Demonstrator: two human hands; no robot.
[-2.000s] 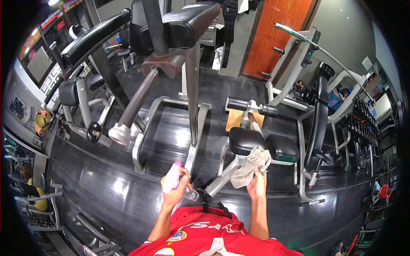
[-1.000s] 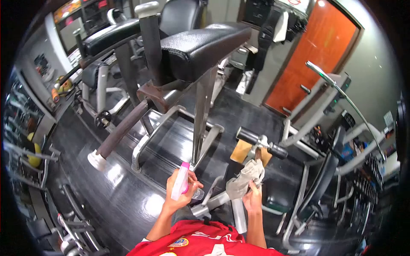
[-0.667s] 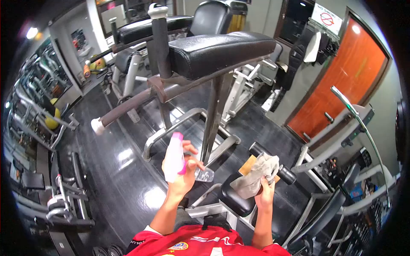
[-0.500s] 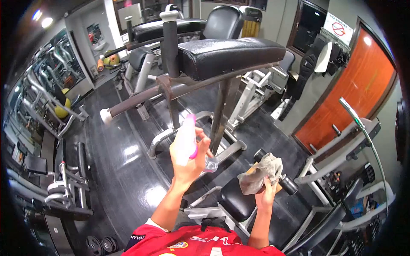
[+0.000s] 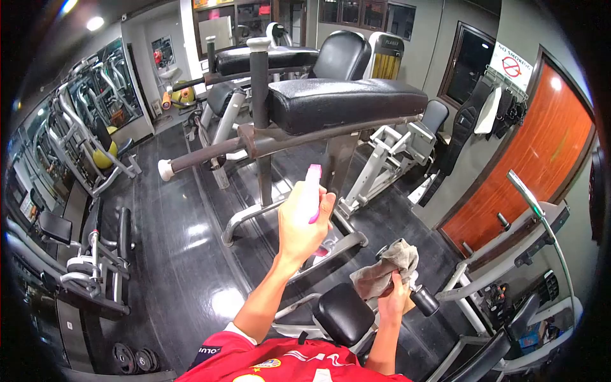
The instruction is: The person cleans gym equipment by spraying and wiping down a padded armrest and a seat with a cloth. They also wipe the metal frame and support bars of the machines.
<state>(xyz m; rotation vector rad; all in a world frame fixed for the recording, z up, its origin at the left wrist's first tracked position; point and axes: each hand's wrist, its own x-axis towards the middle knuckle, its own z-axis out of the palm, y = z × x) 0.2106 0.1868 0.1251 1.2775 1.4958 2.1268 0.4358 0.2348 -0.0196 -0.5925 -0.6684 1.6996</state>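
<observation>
Here, left hand [image 5: 299, 223] gripping spray bottle [image 5: 310, 193] short of pad [image 5: 347, 102] edge, right hand [image 5: 393, 298] clutching cloth [image 5: 385, 270].

Spray bottle [image 5: 310, 194]: white-clear body, pink nozzle on top, held upright in the raised left hand [image 5: 301, 224], fingers wrapped round it, nozzle toward the black padded bench [image 5: 344, 102], just below and in front of the pad. Rag [image 5: 384, 271]: grey-beige, crumpled, bunched in the right hand [image 5: 394, 298], hanging loose, lower and to the right of the bench pad, well apart from the bottle
</observation>
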